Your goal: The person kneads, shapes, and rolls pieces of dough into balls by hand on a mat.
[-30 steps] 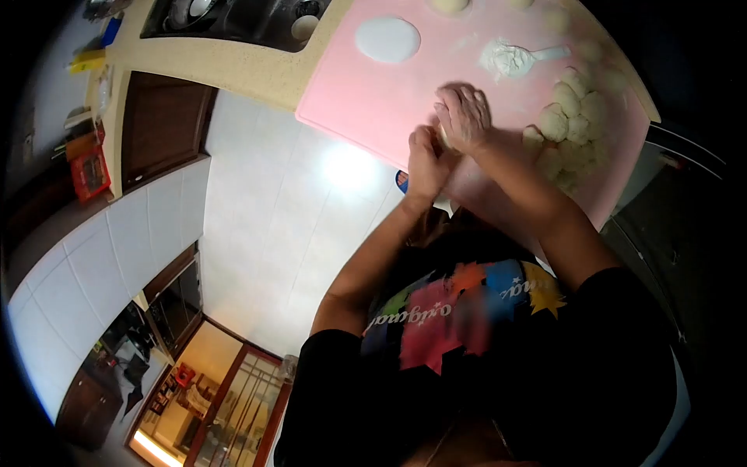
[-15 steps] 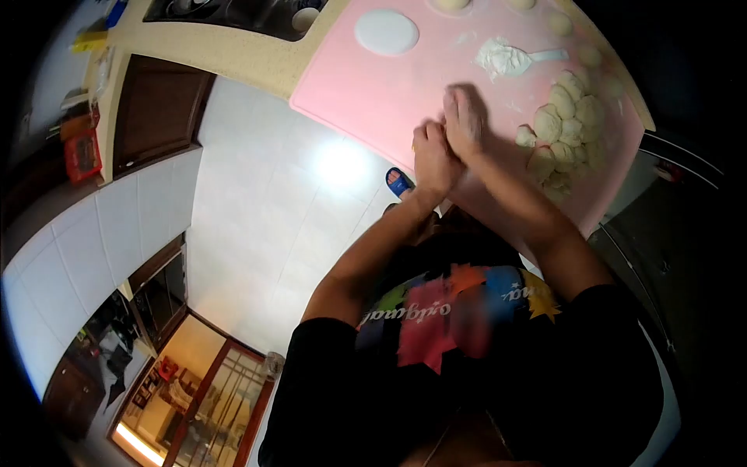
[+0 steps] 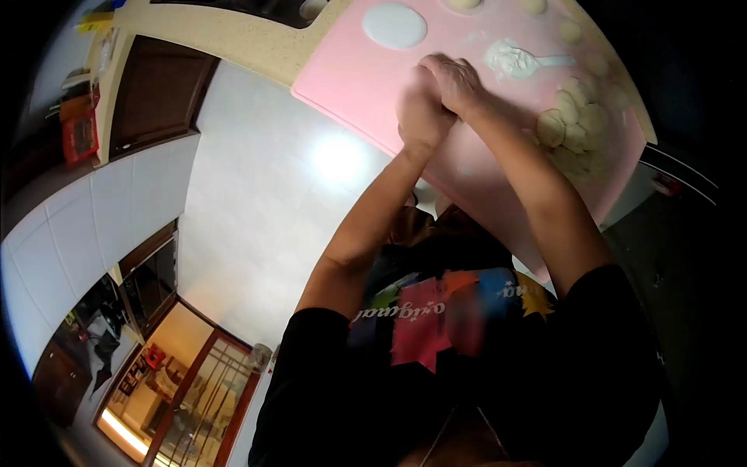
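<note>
My left hand [image 3: 424, 110], smeared by motion, is pressed palm to palm against my right hand [image 3: 456, 82] over the pink mat [image 3: 354, 86]. The right hand lies across the top, its fingers curled over the left one. Whatever sits between the palms is hidden. To the right of the hands is a pile of pale dough pieces [image 3: 572, 121]. Beyond them lies a mound of white flour [image 3: 510, 59] with a white scoop handle [image 3: 556, 61] sticking out. Near the mat's far left is a flat white disc [image 3: 394, 25].
Round dough balls [image 3: 570, 31] are spaced along the mat's far right edge. At the far left, a sink [image 3: 257, 9] is set in the beige counter [image 3: 233, 33]. A pale tiled floor [image 3: 264, 187] lies left of the mat.
Both hands have shifted a little left and away from me, and the right has turned to lie more over the left. The camera view has tilted slightly.
</note>
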Demonstrator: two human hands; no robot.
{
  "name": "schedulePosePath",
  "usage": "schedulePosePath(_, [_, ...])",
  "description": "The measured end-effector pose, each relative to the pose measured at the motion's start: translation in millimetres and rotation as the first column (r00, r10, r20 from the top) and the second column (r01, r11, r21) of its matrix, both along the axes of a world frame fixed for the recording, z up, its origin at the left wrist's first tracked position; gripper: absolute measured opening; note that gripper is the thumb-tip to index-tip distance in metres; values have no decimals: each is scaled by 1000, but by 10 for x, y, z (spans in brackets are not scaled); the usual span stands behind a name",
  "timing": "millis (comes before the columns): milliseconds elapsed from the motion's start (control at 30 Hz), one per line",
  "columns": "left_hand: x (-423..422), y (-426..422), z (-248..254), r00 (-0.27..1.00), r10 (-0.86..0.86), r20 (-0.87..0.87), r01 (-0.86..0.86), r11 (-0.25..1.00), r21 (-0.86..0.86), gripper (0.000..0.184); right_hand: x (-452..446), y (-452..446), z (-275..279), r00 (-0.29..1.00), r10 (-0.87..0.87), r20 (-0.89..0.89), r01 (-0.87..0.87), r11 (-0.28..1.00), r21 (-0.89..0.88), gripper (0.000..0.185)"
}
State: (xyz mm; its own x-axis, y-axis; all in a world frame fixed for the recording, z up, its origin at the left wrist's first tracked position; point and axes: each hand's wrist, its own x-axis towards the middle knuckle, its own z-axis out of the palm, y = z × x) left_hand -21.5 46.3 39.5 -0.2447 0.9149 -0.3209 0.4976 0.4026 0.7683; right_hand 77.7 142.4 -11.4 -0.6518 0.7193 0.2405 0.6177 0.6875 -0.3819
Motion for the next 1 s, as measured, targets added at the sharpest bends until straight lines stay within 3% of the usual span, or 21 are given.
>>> schedulePosePath(33, [10,-85,-288,997,-38,63,34,997,62,29,22,-20,8,1000,1,1,-1,1000,0,15])
schedulePosePath(67, [28,-135,-324,989,-80,126,64,990,123,33,83,-73,-6,962,-191,-195,48,822,-567,17])
schedulePosePath(100, [116,-230,-347,989,-80,127,64,990,125,33,94,-264,-54,944,-263,-199,131,853,-505,20])
schedulePosePath(167, [281,-496,-69,992,27,-120,-12,993,120,51,127,-642,-183,886,-408,-218,307,871,-383,24])
schedulePosePath(200, [286,-608,-128,993,26,-118,-12,993,120,51,157,-808,-116,888,-402,-221,378,914,-145,24])
schedulePosePath(233, [278,-751,-284,996,-22,-90,40,978,205,56,172,-852,-144,889,-402,-220,377,915,-147,24])
schedulePosePath(300, [200,-783,-313,990,-55,-130,97,934,344,55,181,-877,-227,927,-315,-203,346,928,141,23])
schedulePosePath(333, [108,-748,-305,990,-54,-131,96,936,339,55,165,-823,-203,927,-314,-203,345,929,135,23])
schedulePosePath(400, [-66,-586,-352,996,-55,69,44,986,161,48,97,-567,-51,970,-231,-71,236,970,61,22])
schedulePosePath(467, [-82,-360,-346,1000,7,8,-8,982,191,43,34,-298,-87,980,-195,-33,197,974,109,19])
schedulePosePath(533, [-154,-89,-204,998,-51,26,51,999,-13,45,-51,-61,-122,995,-90,48,94,990,-104,19])
schedulePosePath(567, [-123,-49,-52,1000,-5,-16,3,994,-111,51,-78,1,-80,998,-53,29,56,994,-99,22])
schedulePosePath(667, [37,-120,-122,990,131,-58,-128,991,48,53,-168,51,-11,992,-108,-71,95,981,-172,40])
schedulePosePath(700, [88,-187,-144,988,145,-54,-143,989,43,53,-131,-11,11,905,-318,-284,61,757,-650,47])
schedulePosePath(733, [148,-279,-105,988,139,-60,-138,990,26,54,-61,-120,52,746,-582,-323,-131,347,-929,54])
schedulePosePath(767, [185,-347,-73,989,130,-69,-130,991,13,55,-71,-326,253,677,-696,-238,-4,321,-947,60])
schedulePosePath(800, [221,-454,-149,988,139,-66,-139,990,14,55,-80,-476,86,603,-781,-163,183,334,-925,48])
schedulePosePath(833, [282,-615,-314,989,93,-116,-77,988,135,55,23,-668,-159,732,-598,-325,321,725,-610,39])
schedulePosePath(867, [328,-734,-413,983,53,-174,-8,968,250,55,122,-795,-324,864,-353,-359,326,935,-136,32])
schedulePosePath(933, [233,-791,-382,992,42,-122,-7,962,274,57,122,-786,-255,911,-310,-271,310,950,-43,27])
schedulePosePath(1000, [95,-748,-310,996,51,73,-67,970,234,58,94,-674,-152,944,-282,-174,294,954,51,23])
